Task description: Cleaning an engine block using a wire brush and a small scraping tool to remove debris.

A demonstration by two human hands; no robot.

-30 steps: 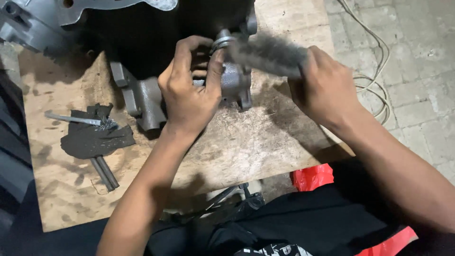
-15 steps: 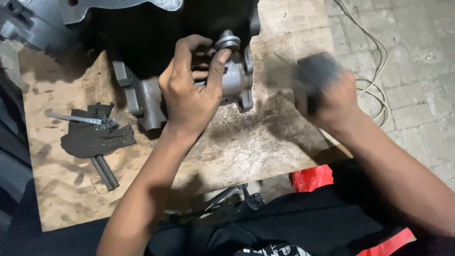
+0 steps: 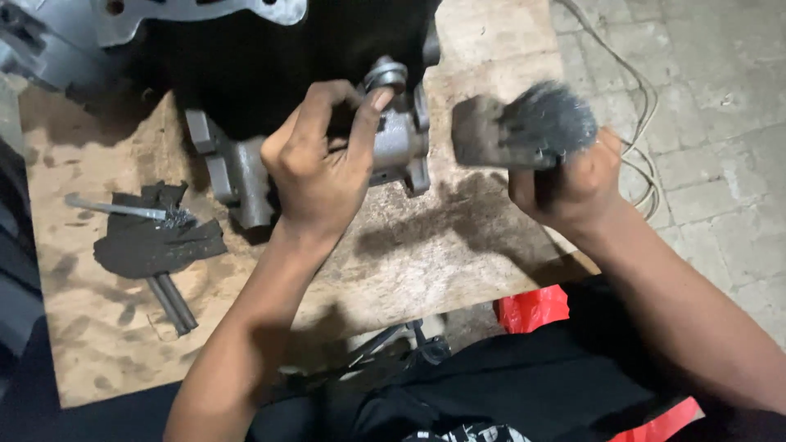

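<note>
**Head view: casting steadied, brush raised beside it**

Head camera looked down on our two hands over a wooden counter (image 3: 426, 245). Our left hand (image 3: 323, 168) was clamped over a grey metal casting (image 3: 397, 143) that lay on the board, fingers curled across its top and the forefinger pressed on its round cap, so the part could not roll or slide. Our right hand (image 3: 573, 184) made a fist around a brush (image 3: 524, 131), held just right of the casting and not touching it, bristles blurred. That wrist was cocked, forearm running back toward our body; the left forearm came straight up the board. Further left lay a black scrap (image 3: 155, 241) with a bolt (image 3: 123, 209) and rods (image 3: 172, 303), out of the way.
</note>
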